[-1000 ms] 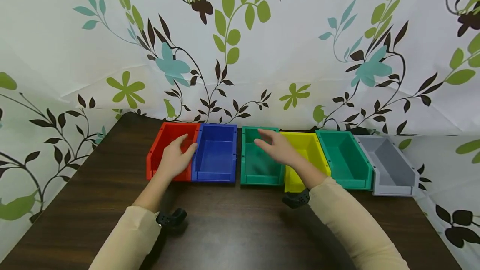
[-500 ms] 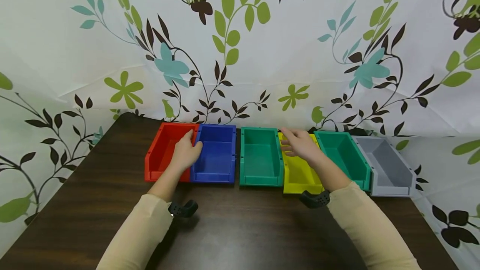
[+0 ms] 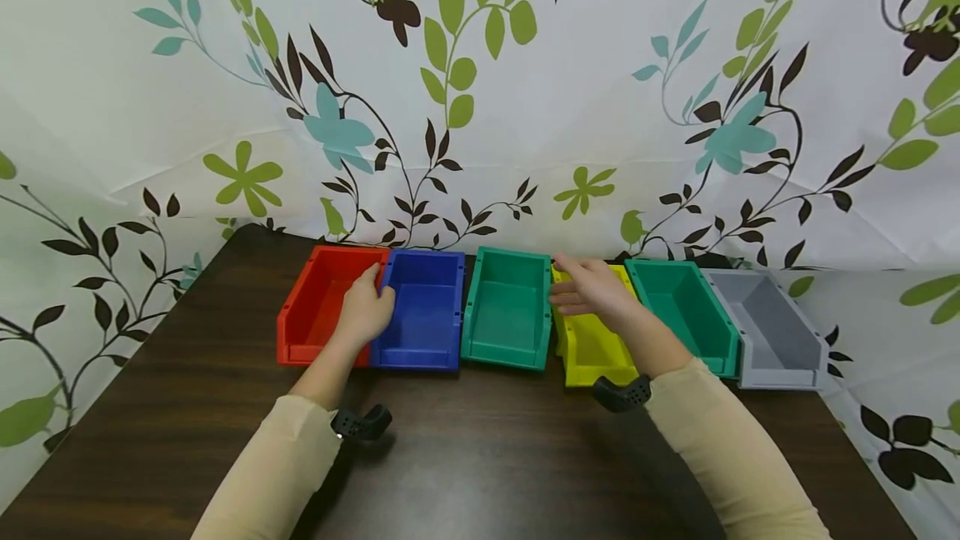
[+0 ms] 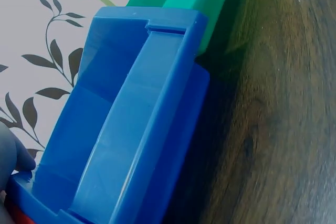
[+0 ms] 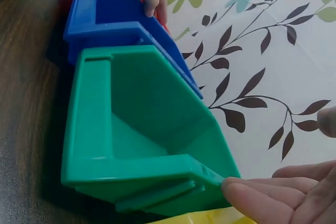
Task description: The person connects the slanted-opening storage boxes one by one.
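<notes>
My left hand point(image 3: 363, 311) is over the side where the red bin point(image 3: 303, 336) and the blue bin point(image 3: 420, 302) meet. In the left wrist view its thumb point(image 4: 23, 158) lies over the blue bin's end wall, with more of the hand on the wall's other side; it appears to pinch that wall. My right hand point(image 3: 596, 290) is above the yellow bin point(image 3: 600, 348), its fingers extended. In the right wrist view one fingertip point(image 5: 233, 184) touches the near side wall of the green bin point(image 5: 131, 166). The green bin sits slightly turned, close beside the blue one.
To the right of the yellow bin stand a second green bin point(image 3: 682, 307) and a grey bin point(image 3: 780, 332). All the bins stand on a dark wooden table point(image 3: 450, 457). A leaf-patterned cloth point(image 3: 480, 182) hangs behind them.
My right hand went right, off the green bin's middle, to its right side. The green bin has since shifted left and turned slightly. My left hand moved right to the red-blue boundary; those bins shifted slightly left.
</notes>
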Available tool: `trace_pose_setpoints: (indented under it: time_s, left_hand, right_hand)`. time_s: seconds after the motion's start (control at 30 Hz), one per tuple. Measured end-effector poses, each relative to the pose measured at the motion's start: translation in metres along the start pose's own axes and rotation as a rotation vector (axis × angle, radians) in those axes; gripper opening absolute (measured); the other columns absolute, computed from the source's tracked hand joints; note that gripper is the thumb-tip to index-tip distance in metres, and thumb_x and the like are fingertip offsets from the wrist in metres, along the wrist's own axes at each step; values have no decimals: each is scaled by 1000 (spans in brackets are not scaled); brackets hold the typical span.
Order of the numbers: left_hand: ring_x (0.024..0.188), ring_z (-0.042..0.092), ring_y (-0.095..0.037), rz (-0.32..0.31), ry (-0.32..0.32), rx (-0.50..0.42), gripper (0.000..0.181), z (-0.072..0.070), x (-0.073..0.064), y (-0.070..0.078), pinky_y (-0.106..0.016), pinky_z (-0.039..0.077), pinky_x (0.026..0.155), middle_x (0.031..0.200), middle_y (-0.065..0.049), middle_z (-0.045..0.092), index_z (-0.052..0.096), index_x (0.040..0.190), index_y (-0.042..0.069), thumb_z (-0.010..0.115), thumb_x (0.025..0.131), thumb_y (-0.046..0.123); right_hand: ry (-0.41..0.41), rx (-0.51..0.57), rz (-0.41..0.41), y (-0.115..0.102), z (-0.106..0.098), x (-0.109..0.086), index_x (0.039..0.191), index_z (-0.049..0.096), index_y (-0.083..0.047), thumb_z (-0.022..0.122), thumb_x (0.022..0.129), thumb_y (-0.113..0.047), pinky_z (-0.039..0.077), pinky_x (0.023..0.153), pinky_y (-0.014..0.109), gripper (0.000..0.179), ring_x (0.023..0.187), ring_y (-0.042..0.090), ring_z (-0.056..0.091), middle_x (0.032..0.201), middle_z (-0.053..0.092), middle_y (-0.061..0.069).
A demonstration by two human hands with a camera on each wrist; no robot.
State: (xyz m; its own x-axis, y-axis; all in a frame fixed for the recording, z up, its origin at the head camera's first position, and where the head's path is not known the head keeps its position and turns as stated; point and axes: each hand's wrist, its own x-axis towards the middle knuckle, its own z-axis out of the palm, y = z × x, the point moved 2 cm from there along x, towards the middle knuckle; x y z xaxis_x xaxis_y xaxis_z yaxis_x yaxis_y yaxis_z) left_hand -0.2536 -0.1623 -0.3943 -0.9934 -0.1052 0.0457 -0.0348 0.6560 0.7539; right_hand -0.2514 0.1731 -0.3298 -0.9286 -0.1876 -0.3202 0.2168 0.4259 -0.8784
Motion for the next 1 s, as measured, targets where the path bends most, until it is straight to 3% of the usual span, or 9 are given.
trace_pose_setpoints:
  time_s: [0.2, 0.37, 0.5, 0.57, 0.63, 0.73, 0.8, 0.87, 1.0]
  left_hand:
    - [131, 40, -42, 14, 41, -11, 59, 0, 0, -5, -54, 30, 109, 144, -27, 40, 31, 144, -7, 39, 90, 15]
    - [130, 43, -41, 9, 69, -28, 58, 3, -1, -7, -53, 32, 109, 143, -25, 42, 33, 144, -4, 41, 90, 16]
    - [128, 44, -42, 19, 80, -30, 57, 4, -2, -7, -53, 33, 108, 142, -26, 43, 34, 143, -5, 41, 89, 16]
    - [128, 44, -42, 23, 86, -32, 57, 4, -2, -7, -54, 33, 108, 141, -26, 43, 35, 142, -5, 40, 89, 16]
    - [128, 43, -42, 27, 94, -32, 57, 3, -2, -6, -54, 33, 108, 141, -27, 43, 36, 142, -5, 40, 89, 16]
    - [128, 43, -42, 29, 104, -28, 57, 3, -1, -5, -54, 33, 108, 141, -27, 44, 36, 142, -5, 40, 89, 16]
    - [128, 43, -42, 29, 101, -23, 57, 3, -1, -5, -54, 33, 108, 141, -27, 43, 35, 142, -5, 40, 89, 16]
    - [128, 43, -42, 27, 98, -22, 57, 2, -1, -5, -54, 32, 108, 141, -27, 43, 35, 142, -5, 40, 90, 16]
    - [129, 43, -43, 24, 100, -23, 57, 1, -1, -5, -54, 32, 109, 141, -27, 43, 35, 142, -5, 40, 90, 17]
  right_hand:
    - [40, -104, -14, 0, 8, 11, 140, 37, 7, 50, 97, -35, 54, 86, 39, 62, 110, 35, 62, 128, 56, 28]
    - [67, -301, 22, 0, 20, 25, 138, 40, 10, 60, 93, -27, 55, 83, 35, 61, 101, 31, 64, 131, 52, 27]
    - [116, -521, 10, 0, 28, 35, 115, 59, 11, 64, 89, -22, 52, 60, 25, 43, 67, 19, 58, 94, 62, 19]
    - [139, -599, -2, -1, 30, 38, 95, 63, 9, 63, 88, -18, 41, 50, 23, 28, 54, 16, 45, 68, 53, 10]
    - [160, -623, -1, -1, 32, 40, 83, 62, 6, 61, 87, -14, 36, 47, 23, 21, 49, 15, 38, 59, 40, 4]
    - [172, -588, 0, -1, 32, 40, 97, 64, 9, 58, 88, -12, 41, 51, 23, 24, 57, 18, 48, 71, 55, 11]
    - [169, -544, 5, 0, 31, 38, 116, 58, 12, 57, 89, -13, 47, 57, 23, 37, 71, 21, 55, 99, 63, 20]
    - [160, -486, 5, 2, 30, 37, 130, 48, 13, 56, 90, -13, 49, 62, 23, 48, 80, 22, 56, 126, 55, 25]
    - [134, -370, 0, 5, 27, 34, 134, 44, 11, 55, 90, -11, 44, 56, 23, 51, 61, 17, 49, 135, 48, 24]
